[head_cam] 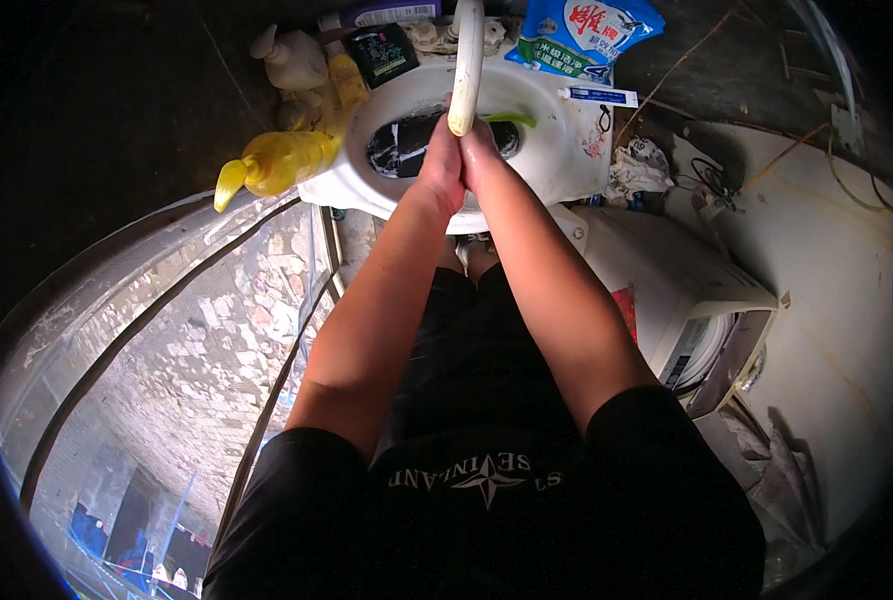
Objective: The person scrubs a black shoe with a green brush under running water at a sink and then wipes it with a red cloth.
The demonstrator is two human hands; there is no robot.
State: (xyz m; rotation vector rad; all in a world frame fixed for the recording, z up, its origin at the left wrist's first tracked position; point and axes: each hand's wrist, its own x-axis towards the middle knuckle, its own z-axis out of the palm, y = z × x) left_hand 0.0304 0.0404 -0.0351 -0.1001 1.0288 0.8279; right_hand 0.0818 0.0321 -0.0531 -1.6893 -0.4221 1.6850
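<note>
Both of my hands are together over a white ceramic washbasin [559,165], below a pale, curved faucet spout [467,67]. My left hand [440,154] and my right hand [481,150] touch along their inner edges. The spout partly covers their fingers, so whether they hold anything cannot be told. Beneath them, a black item with white suds [405,142] lies in the basin, its kind unclear. A green strip-like thing [512,118] sticks out just right of my hands.
A yellow pump bottle [281,161], a white pump bottle [296,60] and a dark green pack [381,54] stand left of the basin. At the right are a blue detergent bag [585,37], a toothpaste tube [600,97] and a crumpled plastic bag [641,169]. A mesh-covered window [183,337] borders the left.
</note>
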